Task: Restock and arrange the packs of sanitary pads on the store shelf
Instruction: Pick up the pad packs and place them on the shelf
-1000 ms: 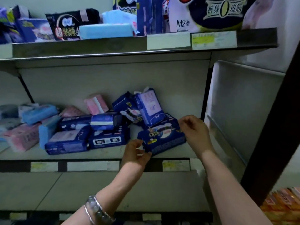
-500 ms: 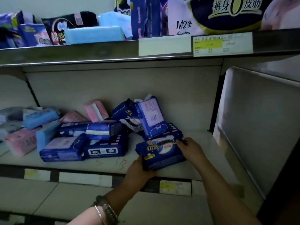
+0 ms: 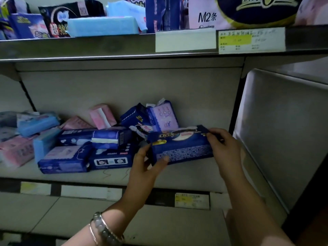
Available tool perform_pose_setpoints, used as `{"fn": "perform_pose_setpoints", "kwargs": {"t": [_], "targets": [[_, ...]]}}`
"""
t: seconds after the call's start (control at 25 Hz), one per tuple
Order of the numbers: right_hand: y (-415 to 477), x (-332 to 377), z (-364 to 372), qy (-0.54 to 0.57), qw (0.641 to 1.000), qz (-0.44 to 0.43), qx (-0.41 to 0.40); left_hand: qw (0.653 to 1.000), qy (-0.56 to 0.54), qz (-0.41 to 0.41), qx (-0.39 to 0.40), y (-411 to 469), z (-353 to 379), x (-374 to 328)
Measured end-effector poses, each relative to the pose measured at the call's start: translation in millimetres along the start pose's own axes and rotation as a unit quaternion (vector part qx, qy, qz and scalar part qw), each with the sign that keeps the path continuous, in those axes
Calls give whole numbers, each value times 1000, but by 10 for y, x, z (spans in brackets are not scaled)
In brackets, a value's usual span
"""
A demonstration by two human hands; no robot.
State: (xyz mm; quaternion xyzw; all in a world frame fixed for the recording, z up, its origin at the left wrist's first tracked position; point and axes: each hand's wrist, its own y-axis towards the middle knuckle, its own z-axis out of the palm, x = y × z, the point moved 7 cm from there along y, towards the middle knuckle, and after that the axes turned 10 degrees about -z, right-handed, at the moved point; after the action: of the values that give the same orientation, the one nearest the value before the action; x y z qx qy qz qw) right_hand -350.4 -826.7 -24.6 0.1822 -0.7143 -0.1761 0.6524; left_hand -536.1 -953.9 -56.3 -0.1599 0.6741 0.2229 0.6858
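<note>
Left hand (image 3: 145, 162) is gripping the lower left corner of a dark blue pack (image 3: 182, 148). Its thumb is lying across the front face and its fingers are curling round the left end. Left forearm is rising from the lower left of the view, bare, with the wrist bending slightly back. Right hand (image 3: 224, 148) is pinching the pack's upper right corner between thumb and curled fingers, back of the hand facing the camera. Right forearm is reaching up from the lower right edge, also bare. Both hands are sitting at similar height, one at each end of the pack.
</note>
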Motion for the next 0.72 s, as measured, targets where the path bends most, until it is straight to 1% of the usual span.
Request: {"fn": "perform_pose_setpoints", "kwargs": {"t": [0.08,0.16,0.24,0.36,0.48,0.6,0.72], "targets": [[-79,140,-3,67,998,-6,-21,993,-113,-20,16,-54,-69,-50],[-176,291,14,121,992,-16,-25,986,-165,-19,-1,-100,-171,-100],[-300,466,77,152,988,-33,-15,972,-233,-36,-20,-144,-331,-108],[-540,707,187,170,984,-57,-8,941,-331,-66,-1,-235,-555,-122],[-795,888,283,180,982,-50,-28,940,-336,-59,23,-361,-805,-184],[-1089,1084,413,198,978,-57,-38,940,-339,-35,24,-544,-1197,-238],[-1421,1191,600,226,974,-21,-27,938,-345,-19,25,-806,-1587,-254]]}}
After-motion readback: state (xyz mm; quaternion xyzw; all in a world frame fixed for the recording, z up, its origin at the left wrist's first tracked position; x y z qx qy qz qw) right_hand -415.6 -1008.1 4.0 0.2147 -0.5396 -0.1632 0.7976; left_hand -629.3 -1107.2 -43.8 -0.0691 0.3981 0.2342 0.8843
